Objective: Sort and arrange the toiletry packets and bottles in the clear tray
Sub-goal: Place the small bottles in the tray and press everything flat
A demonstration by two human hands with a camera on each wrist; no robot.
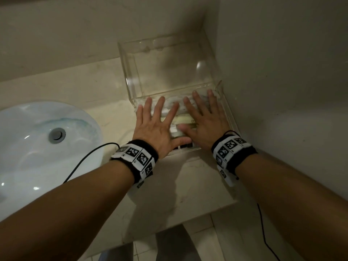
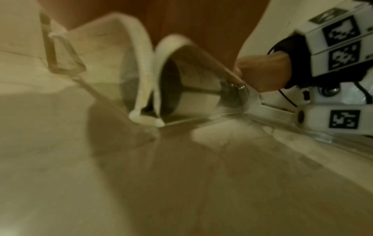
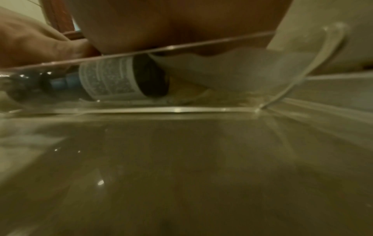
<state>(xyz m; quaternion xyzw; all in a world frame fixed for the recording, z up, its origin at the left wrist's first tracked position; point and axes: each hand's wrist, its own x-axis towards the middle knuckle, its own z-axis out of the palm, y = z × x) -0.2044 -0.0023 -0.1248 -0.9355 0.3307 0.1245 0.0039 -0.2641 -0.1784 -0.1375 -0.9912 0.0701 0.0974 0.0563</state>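
Note:
A clear tray (image 1: 229, 114) sits in the counter's far right corner, its clear lid (image 1: 169, 66) raised toward the back wall. My left hand (image 1: 156, 119) and right hand (image 1: 202, 117) lie flat side by side on its contents, fingers spread and straight. White packets (image 1: 170, 107) show between the fingertips. A bottle (image 1: 183, 129) lies on its side between the palms. In the right wrist view a bottle with a grey label (image 3: 113, 78) lies under my palm (image 3: 181, 24), next to a white packet (image 3: 222, 70). The left wrist view shows a bottle's end (image 2: 193, 89) through the tray wall.
A white sink (image 1: 37, 144) with a grey drain (image 1: 56, 136) takes up the counter's left side. Walls close in behind and to the right of the tray. The counter's front edge (image 1: 169, 223) runs below my wrists. Black cables trail from both wristbands.

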